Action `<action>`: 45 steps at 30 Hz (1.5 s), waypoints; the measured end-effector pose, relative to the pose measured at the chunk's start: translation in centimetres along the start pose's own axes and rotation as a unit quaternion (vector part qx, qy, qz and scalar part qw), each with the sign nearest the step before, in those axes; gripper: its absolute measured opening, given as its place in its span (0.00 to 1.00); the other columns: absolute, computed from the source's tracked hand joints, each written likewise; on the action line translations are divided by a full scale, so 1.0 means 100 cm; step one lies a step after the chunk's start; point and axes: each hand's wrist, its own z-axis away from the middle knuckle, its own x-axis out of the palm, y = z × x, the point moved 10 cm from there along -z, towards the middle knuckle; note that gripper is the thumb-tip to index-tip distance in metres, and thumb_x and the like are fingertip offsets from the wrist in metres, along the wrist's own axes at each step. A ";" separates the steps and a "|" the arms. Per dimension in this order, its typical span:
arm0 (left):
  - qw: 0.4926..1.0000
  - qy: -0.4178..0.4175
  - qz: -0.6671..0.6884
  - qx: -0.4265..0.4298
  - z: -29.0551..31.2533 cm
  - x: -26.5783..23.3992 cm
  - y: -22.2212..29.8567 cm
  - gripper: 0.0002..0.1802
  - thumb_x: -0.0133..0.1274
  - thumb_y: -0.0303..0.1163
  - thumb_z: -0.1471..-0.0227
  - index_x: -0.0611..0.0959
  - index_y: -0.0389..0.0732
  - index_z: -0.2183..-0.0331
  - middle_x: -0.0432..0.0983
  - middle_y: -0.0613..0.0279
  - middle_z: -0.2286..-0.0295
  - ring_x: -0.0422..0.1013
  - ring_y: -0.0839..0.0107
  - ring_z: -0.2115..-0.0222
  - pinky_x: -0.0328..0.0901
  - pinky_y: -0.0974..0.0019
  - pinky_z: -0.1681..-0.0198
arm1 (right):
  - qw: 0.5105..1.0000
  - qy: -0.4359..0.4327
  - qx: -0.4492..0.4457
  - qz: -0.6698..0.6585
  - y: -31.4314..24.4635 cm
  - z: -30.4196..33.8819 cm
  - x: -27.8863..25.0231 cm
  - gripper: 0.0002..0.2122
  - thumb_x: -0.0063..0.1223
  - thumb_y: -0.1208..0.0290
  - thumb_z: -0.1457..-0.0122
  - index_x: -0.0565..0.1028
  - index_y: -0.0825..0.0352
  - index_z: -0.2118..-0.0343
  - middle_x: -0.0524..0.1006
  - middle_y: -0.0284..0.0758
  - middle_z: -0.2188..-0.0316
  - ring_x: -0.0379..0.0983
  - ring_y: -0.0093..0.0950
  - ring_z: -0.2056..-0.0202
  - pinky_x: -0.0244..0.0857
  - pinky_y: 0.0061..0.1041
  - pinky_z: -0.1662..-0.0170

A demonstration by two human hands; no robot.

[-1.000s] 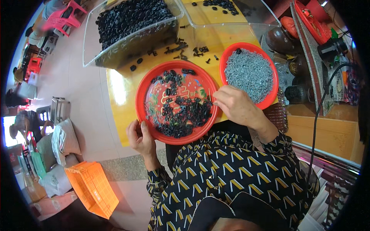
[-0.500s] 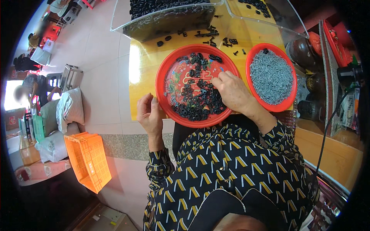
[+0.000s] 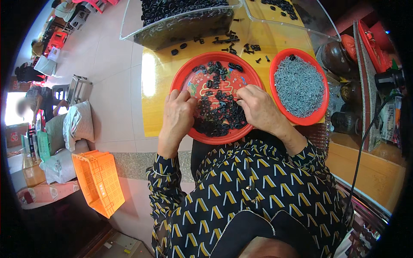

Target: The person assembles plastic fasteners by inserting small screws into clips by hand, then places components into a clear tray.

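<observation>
A round red tray (image 3: 254,71) with a printed floral pattern lies in front of me on the yellow table. Many small black plastic parts (image 3: 219,116) are heaped in its near half, with more scattered further up. My left hand (image 3: 178,109) is over the tray's left side, its fingers curled together at the edge of the heap. My right hand (image 3: 258,107) reaches over the right side, thumb and fingers pinched above the parts. Whatever either hand holds is hidden by the fingers. To the right is a red dish (image 3: 326,92) full of grey screws (image 3: 300,86).
A clear plastic bin (image 3: 180,30) of black parts stands at the far side of the yellow table (image 3: 157,112), beside another clear bin (image 3: 288,25). Loose black pieces (image 3: 232,41) lie before them. An orange crate (image 3: 99,182) and white sacks (image 3: 78,122) are on the left. People sit further off.
My left hand has moved from outside the tray's left rim to over the parts, its fingers now curled. My right hand stays over the tray's right side. The view has shifted slightly.
</observation>
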 end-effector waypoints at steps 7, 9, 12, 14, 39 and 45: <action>0.992 -0.086 -0.070 0.051 -0.012 0.018 0.015 0.05 0.47 0.25 0.67 0.75 0.39 0.79 0.66 0.60 0.77 0.64 0.64 0.70 0.58 0.64 0.68 | 0.999 0.007 0.001 -0.049 0.000 0.007 0.003 0.05 0.47 0.83 0.56 0.67 0.71 0.74 0.68 0.42 0.76 0.66 0.40 0.71 0.60 0.33 0.69; 0.985 -0.106 -0.117 0.067 -0.014 0.023 0.018 0.04 0.46 0.26 0.65 0.74 0.38 0.79 0.66 0.58 0.76 0.64 0.64 0.70 0.58 0.64 0.67 | 0.997 0.013 0.013 -0.070 0.001 0.007 0.004 0.04 0.47 0.83 0.56 0.67 0.71 0.75 0.68 0.42 0.77 0.66 0.40 0.71 0.61 0.32 0.70; 0.992 -0.090 -0.072 0.048 -0.013 0.017 0.014 0.04 0.46 0.23 0.66 0.72 0.36 0.79 0.66 0.56 0.76 0.63 0.62 0.70 0.58 0.62 0.66 | 0.990 0.014 0.080 -0.116 0.012 0.009 0.005 0.04 0.47 0.83 0.55 0.67 0.71 0.75 0.66 0.41 0.79 0.66 0.36 0.75 0.61 0.28 0.72; 0.999 -0.043 -0.008 0.022 -0.007 0.011 0.007 0.04 0.46 0.21 0.66 0.71 0.36 0.79 0.66 0.56 0.76 0.64 0.60 0.71 0.59 0.61 0.67 | 0.972 0.000 0.146 -0.182 0.026 0.014 0.012 0.04 0.48 0.81 0.55 0.67 0.71 0.75 0.66 0.37 0.80 0.65 0.28 0.78 0.59 0.21 0.74; 0.369 0.116 0.877 -0.286 0.038 0.062 0.019 0.06 0.49 0.20 0.57 0.75 0.34 0.70 0.71 0.58 0.75 0.66 0.71 0.75 0.60 0.71 0.73 | 0.754 -0.095 0.309 -0.572 0.001 0.019 0.052 0.02 0.41 0.78 0.47 0.64 0.70 0.71 0.69 0.33 0.78 0.69 0.19 0.77 0.65 0.14 0.76; 0.362 0.111 0.885 -0.271 0.035 0.064 0.020 0.07 0.47 0.20 0.56 0.75 0.35 0.70 0.72 0.55 0.74 0.67 0.69 0.75 0.60 0.70 0.73 | 0.819 -0.064 0.239 -0.518 0.000 0.011 0.049 0.02 0.40 0.77 0.45 0.64 0.70 0.72 0.68 0.31 0.78 0.67 0.17 0.77 0.64 0.14 0.75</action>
